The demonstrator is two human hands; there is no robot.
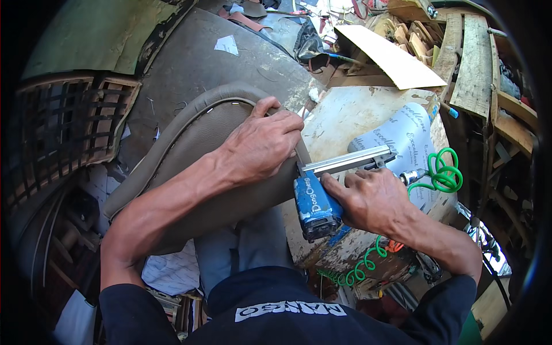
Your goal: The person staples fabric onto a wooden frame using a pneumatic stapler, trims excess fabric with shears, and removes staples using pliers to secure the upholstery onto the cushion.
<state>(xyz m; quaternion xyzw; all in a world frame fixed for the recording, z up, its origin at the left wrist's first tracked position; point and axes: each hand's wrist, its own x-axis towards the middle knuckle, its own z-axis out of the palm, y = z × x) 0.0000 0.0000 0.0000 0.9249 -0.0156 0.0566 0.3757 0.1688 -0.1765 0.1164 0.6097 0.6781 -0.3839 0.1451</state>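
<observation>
Stapler [316, 204] gripped by right hand [371, 198]; nose apparently beside left fingers [284, 123].

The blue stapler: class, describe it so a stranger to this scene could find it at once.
Start at the large tan upholstered panel across the person's lap. At its right edge, the right hand grips the blue stapler. Only it has a silver magazine and a coiled green hose behind it.

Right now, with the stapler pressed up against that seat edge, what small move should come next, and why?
Probably slide the stapler a little further along the cover edge. The right hand holds its nose against the edge, the left hand presses the cover down just beside it, and a row of staples already runs along the rim behind.
</observation>
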